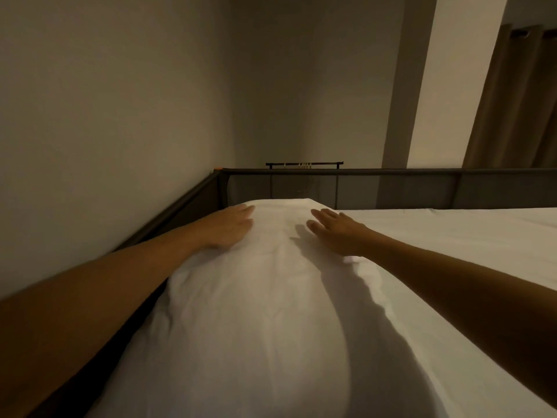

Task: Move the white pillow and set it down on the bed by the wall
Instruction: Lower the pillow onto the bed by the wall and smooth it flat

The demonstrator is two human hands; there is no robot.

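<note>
The white pillow (256,312) lies lengthwise on the bed's white sheet (467,236), along the left side beside the wall (105,116). My left hand (229,227) rests flat on the pillow's far left part, fingers stretched forward. My right hand (337,230) lies flat on the pillow's far right part, fingers apart. Neither hand grips the fabric. Both forearms reach forward over the pillow's sides.
A dark metal bed frame rail (346,171) runs along the far end and down the left side against the wall. Behind it is a small dark rack (304,164). A brown curtain (518,101) hangs at the right.
</note>
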